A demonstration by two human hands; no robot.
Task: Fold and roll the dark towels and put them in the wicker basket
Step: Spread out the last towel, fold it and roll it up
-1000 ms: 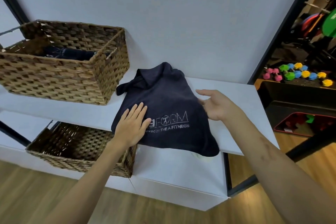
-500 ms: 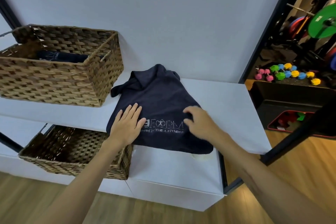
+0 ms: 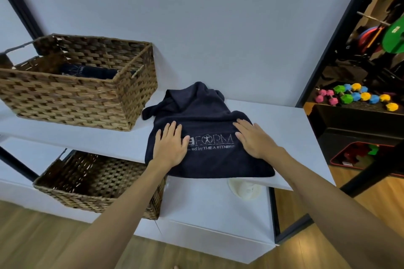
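A dark navy towel (image 3: 203,113) with white lettering lies on the white shelf (image 3: 290,129), its far end bunched against the wall and its near edge hanging over the shelf front. My left hand (image 3: 170,144) rests flat on the towel's left part, fingers apart. My right hand (image 3: 253,140) lies flat on its right part, beside the lettering. The wicker basket (image 3: 72,98) stands on the same shelf to the left, with a rolled dark towel (image 3: 87,71) inside it.
A second wicker basket (image 3: 91,183) sits on the lower shelf below. A white round object (image 3: 244,190) lies on the lower shelf under the towel's edge. Coloured dumbbells (image 3: 354,96) and gym gear fill the dark rack at right. A black frame post (image 3: 323,54) borders the shelf.
My right hand came down from above the shelf onto the towel and slid right across the lettering. The left hand stayed flat on the towel.
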